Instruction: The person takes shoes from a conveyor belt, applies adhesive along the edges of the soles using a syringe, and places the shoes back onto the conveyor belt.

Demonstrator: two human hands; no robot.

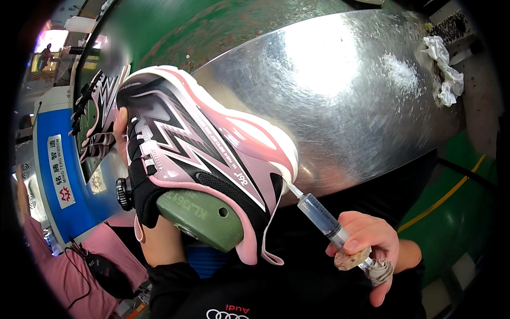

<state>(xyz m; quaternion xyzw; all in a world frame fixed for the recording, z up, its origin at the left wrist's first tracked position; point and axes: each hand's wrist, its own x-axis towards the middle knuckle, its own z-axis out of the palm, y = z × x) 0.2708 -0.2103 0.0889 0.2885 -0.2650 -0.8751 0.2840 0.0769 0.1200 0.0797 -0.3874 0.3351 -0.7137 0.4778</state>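
Observation:
A pink, black and white sneaker is held up on its side, with a green shoe last filling its opening. My left hand grips it from behind near the laces; most of that hand is hidden by the shoe. In my right hand is a clear plastic syringe, its plunger end wrapped in a whitish material. The tip of the syringe touches the shoe near the heel, where the upper meets the white sole. Clear content shows in the barrel.
A shiny metal work surface lies beyond the shoe, with crumpled white tissue at its far right. Another sneaker rests at left beside a blue machine panel. A person in a pink top is at lower left.

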